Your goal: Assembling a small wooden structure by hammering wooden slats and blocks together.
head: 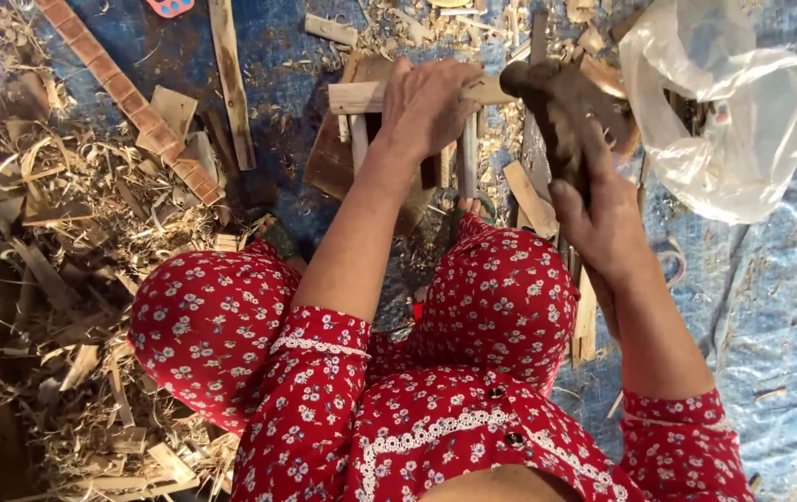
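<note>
Left hand (pixel 428 104) is gripping a small wooden frame (pixel 361 97) from above, pressing it down. Right hand (pixel 603 218) is clasping a dark wooden mallet (pixel 556 102), its head touching the frame's right end.

My dress (pixel 500 288) is red with small white flowers and white lace trim. The tarp (pixel 770 307) under me is blue. Pale tan wood shavings (pixel 92 204) lie about; the mallet (pixel 561 116) is dark brown, the plastic bag (pixel 724 112) clear whitish.
</note>
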